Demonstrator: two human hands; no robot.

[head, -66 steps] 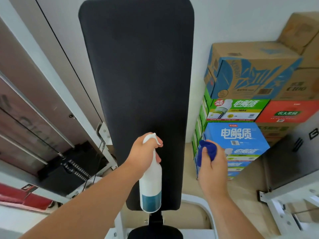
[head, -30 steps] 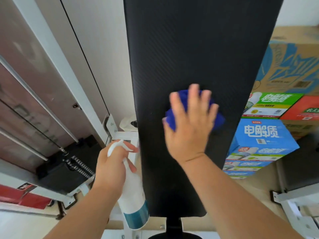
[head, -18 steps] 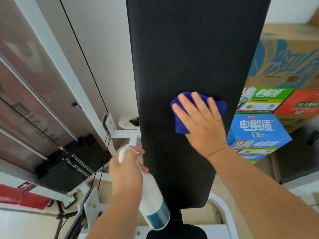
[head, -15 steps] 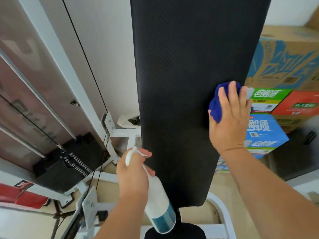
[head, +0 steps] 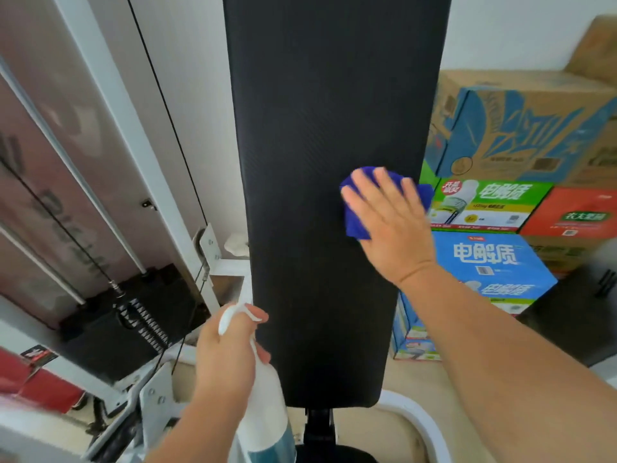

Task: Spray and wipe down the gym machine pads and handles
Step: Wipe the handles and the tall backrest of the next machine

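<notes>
A long black back pad stands upright in the middle of the view. My right hand lies flat with fingers spread, pressing a blue cloth against the pad near its right edge. My left hand grips a white spray bottle with a teal base, held low at the pad's lower left corner, a finger on the trigger. The bottle's base runs off the bottom of the frame.
A white machine frame with cables and a black weight stack fills the left. Stacked cardboard drink boxes stand close on the right. A white curved tube and a black post sit under the pad.
My right hand has slid the blue cloth left, from the pad's right edge back onto its surface and slightly down. The left hand with the bottle has stayed low at the pad's left.
</notes>
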